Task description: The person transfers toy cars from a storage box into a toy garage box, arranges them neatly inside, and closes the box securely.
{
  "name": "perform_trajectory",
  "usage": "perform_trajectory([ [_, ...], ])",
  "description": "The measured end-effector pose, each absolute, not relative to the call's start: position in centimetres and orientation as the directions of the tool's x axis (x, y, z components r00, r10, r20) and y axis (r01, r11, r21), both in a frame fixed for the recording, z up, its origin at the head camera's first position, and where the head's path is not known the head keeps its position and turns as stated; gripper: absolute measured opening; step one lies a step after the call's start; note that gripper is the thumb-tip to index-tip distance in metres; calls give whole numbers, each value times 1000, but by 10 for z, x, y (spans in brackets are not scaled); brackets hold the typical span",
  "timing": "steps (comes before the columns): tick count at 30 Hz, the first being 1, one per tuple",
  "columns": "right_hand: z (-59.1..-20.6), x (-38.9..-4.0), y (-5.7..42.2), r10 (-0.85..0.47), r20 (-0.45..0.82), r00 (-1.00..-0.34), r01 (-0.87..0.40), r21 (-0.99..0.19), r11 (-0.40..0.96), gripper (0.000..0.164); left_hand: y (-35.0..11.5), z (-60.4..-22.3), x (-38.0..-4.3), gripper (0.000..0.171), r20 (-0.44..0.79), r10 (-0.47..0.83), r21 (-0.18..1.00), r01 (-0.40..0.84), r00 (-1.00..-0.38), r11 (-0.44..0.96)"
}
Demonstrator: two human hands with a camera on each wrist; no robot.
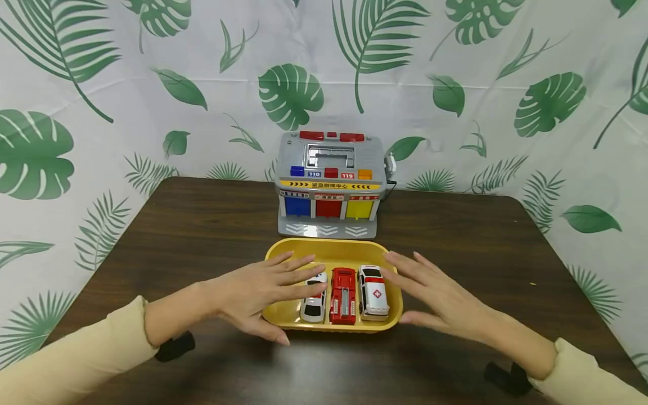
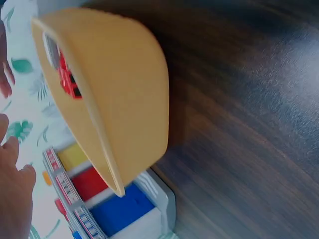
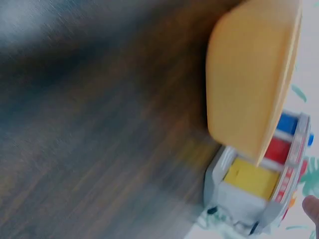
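Note:
My left hand (image 1: 268,289) hovers over the left end of a yellow plastic basin (image 1: 329,247), fingers spread and straight, partly covering a white toy police car (image 1: 313,309). Over the basin's right end is my right hand (image 1: 430,287), its fingers extended too, with fingertips near a white toy ambulance (image 1: 374,292) marked with a red cross. Between these two vehicles lies a red toy fire truck (image 1: 343,295). Neither hand holds anything. In the left wrist view the basin's side wall (image 2: 124,84) stands apart from the left fingers (image 2: 15,184).
Just behind the basin stands a grey toy emergency station (image 1: 329,169) with blue, red and yellow doors and coloured buttons on top. Both rest on a dark wooden table (image 1: 212,225). A leaf-patterned white cloth (image 1: 228,112) hangs behind the table.

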State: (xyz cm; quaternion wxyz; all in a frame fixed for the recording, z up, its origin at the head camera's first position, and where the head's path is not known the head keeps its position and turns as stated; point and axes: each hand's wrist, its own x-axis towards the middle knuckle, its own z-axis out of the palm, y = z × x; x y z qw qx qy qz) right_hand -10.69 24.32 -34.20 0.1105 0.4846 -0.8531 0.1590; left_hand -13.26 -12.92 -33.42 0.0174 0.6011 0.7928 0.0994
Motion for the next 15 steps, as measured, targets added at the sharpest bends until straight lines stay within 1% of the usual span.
perform_trajectory([
  [4, -340, -125, 251, -657, 438, -613, -789, -301, 535, 69, -132, -332, -142, 84, 146, 921, 265, 912, -360, 314],
  [6, -340, -136, 254, -571, 488, -660, -747, -351, 565, 68, -133, -331, -147, 84, 162, 895, 316, 881, -416, 352],
  [8, -339, -146, 255, -481, 511, -713, -690, -388, 611, 66, -135, -330, -153, 83, 171, 860, 376, 839, -480, 393],
  [11, -337, -162, 254, -358, 490, -795, -590, -483, 647, 63, -137, -329, -163, 81, 187, 799, 462, 769, -572, 442],
  [15, -334, -183, 251, -248, 407, -879, -464, -614, 639, 62, -141, -331, -179, 79, 254, 716, 522, 715, -651, 465],
])
